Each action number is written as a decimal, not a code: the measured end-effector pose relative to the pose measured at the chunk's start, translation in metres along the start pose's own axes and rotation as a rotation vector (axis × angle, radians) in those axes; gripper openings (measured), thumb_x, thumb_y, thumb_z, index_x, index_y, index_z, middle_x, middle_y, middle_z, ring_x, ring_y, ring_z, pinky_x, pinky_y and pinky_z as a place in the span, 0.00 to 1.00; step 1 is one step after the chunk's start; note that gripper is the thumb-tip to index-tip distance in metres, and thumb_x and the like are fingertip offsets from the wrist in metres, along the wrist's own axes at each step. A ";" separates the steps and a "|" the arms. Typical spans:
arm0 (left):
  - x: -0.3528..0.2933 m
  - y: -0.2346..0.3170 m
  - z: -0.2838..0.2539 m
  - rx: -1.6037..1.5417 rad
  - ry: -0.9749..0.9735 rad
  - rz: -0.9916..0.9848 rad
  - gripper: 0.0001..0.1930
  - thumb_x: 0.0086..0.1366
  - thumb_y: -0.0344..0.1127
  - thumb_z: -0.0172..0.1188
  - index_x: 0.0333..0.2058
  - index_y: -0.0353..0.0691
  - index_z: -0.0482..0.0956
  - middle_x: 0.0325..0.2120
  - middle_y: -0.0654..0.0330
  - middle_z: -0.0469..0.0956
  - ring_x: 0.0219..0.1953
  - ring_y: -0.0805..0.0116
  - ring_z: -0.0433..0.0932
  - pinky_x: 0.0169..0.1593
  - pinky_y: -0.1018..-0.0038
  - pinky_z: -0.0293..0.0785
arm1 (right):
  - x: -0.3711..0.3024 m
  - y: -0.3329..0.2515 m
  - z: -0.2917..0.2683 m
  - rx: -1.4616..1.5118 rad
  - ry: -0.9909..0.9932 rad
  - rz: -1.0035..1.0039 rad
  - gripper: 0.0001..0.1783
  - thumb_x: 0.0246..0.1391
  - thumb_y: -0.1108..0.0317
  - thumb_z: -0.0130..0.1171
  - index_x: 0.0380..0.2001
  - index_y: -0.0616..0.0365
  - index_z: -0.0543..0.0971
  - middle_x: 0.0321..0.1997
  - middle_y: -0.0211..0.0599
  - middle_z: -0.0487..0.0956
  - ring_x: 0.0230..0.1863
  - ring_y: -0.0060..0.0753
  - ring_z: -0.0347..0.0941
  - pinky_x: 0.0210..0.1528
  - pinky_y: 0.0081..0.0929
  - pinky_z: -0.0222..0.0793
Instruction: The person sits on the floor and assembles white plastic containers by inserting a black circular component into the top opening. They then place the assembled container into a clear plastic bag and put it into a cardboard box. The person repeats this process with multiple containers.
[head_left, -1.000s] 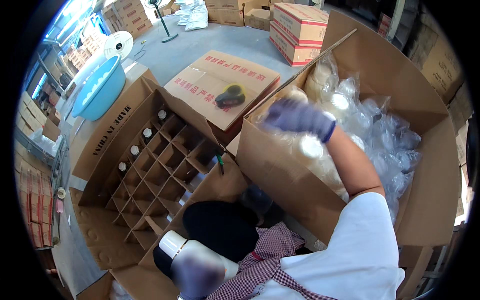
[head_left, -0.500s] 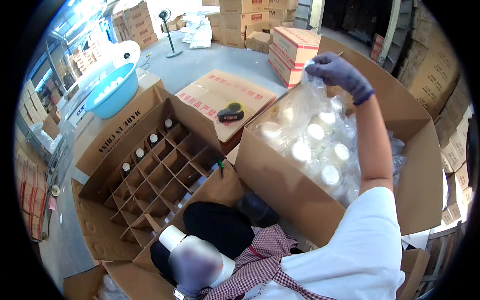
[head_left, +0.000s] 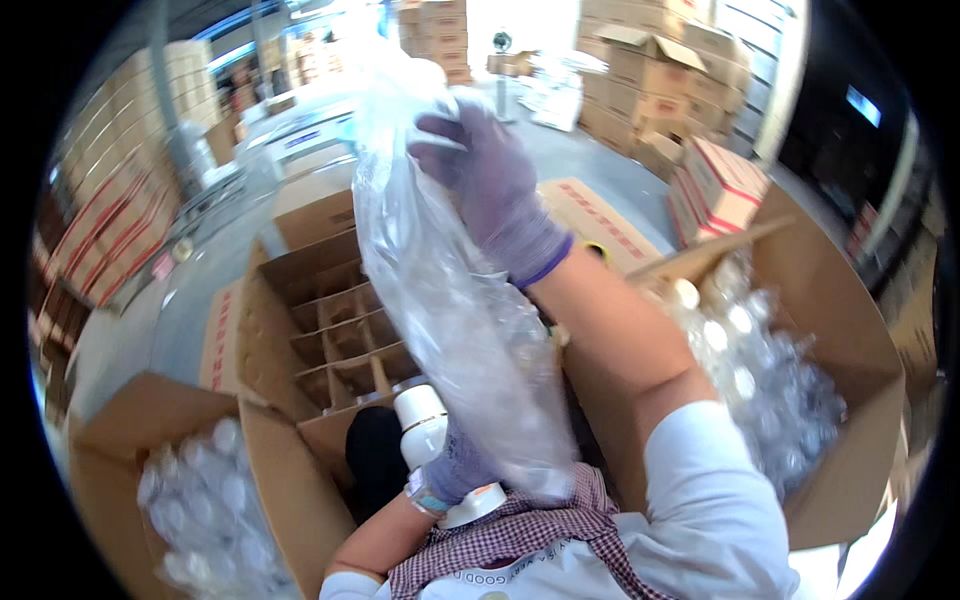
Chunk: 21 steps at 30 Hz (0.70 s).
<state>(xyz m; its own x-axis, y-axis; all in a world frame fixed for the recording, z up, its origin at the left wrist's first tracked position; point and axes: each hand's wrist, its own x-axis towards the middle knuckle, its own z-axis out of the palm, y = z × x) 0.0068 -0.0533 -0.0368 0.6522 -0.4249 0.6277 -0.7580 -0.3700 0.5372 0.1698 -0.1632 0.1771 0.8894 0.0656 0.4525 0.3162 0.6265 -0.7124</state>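
My right hand [head_left: 485,180], in a purple-grey glove, is raised with its fingers closed on a long clear plastic bag [head_left: 425,270]. The bag hangs slantwise down toward my lap; motion blurs its upper end. Low in front of my apron, my gloved left hand [head_left: 455,465] grips a white bottle [head_left: 425,440] with a white cap and a thin gold band. The bottle is tilted, and the bag's lower end overlaps part of it and that hand. Behind the bag stands an open carton with cardboard dividers [head_left: 345,345], partly hidden.
At right, an open carton [head_left: 850,400] holds bagged, white-topped items. Another open carton [head_left: 130,420] at lower left contains crumpled clear plastic. A flat closed carton [head_left: 600,215] lies beyond my right forearm. Stacked cartons [head_left: 630,80] and a fan [head_left: 502,45] stand farther back.
My right hand has moved left from the right-hand carton, lifting the clear bag out to above my lap. My left hand still grips the white bottle. The view has swung to the left.
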 end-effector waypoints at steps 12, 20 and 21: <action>0.017 -0.117 -0.063 -0.726 1.118 -0.355 0.13 0.69 0.30 0.55 0.51 0.38 0.77 0.46 0.63 0.79 0.48 0.73 0.76 0.53 0.74 0.72 | -0.051 0.182 -0.049 0.086 -0.625 0.301 0.56 0.53 0.34 0.62 0.71 0.62 0.54 0.70 0.49 0.64 0.73 0.38 0.55 0.73 0.38 0.51; -0.042 -0.188 -0.045 -0.084 0.725 -0.472 0.18 0.71 0.38 0.51 0.55 0.36 0.72 0.53 0.54 0.75 0.55 0.59 0.75 0.61 0.62 0.70 | -0.063 0.228 -0.150 -1.321 -0.167 -0.176 0.28 0.42 0.68 0.71 0.49 0.59 0.74 0.44 0.44 0.75 0.44 0.45 0.75 0.47 0.34 0.72; -0.054 -0.190 -0.045 0.094 0.638 -0.448 0.17 0.69 0.35 0.54 0.54 0.36 0.74 0.51 0.55 0.77 0.54 0.58 0.77 0.59 0.63 0.73 | -0.076 0.241 -0.179 -1.337 -0.293 -0.219 0.26 0.42 0.69 0.69 0.48 0.59 0.74 0.44 0.46 0.75 0.45 0.48 0.74 0.47 0.37 0.72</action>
<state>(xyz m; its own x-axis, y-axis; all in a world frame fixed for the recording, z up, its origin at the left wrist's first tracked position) 0.1153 0.0772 -0.1479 0.7458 0.3274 0.5802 -0.4013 -0.4743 0.7836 0.2375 -0.1557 -0.1250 0.7327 0.3267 0.5970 0.6599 -0.5559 -0.5055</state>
